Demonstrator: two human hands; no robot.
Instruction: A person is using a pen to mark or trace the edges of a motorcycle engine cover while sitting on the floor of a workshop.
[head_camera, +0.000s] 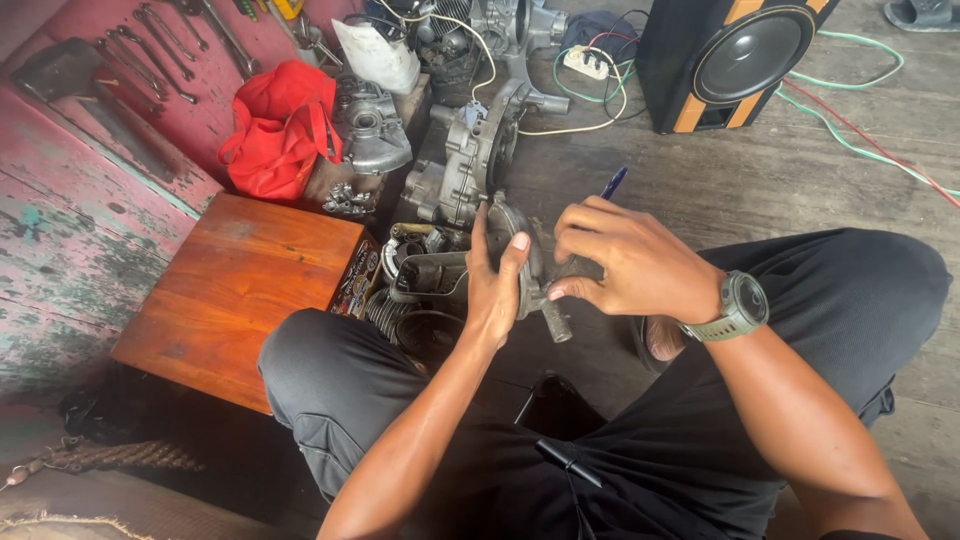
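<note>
**Two hands holding a grey metal engine part above a wooden floor**

Head view, looking down at a seated person's lap. The left hand (495, 285) wraps around the near edge of a rounded grey cast-metal engine part (525, 262), thumb and fingers pressed against its rim. The right hand (625, 262), with an olive-green wristwatch (740, 305) on its wrist, lies over the part from the other side; its fingers are curled down and pinched together on the metal, and a slim blue pen-like tool (614, 183) juts up from behind them, though how it is gripped cannot be told. A short grey shaft (555, 322) projects downward from the part, between the two hands. The part is held in the air between the person's knees, just above a cluster of dark engine pieces and coiled springs (410, 290) on the floor.

Beyond the hands stands a large grey engine casing (465, 160), upright on the weathered plank floor (760, 170). To its left lies a red cloth bag (275, 130); nearer, a low reddish-brown wooden stool (235, 290) sits beside the person's left knee. A black speaker box with orange trim (735, 55) stands at the upper right, with green and red cables (850, 130) trailing past it. Wrenches (150, 50) rest against a worn pink wall.
</note>
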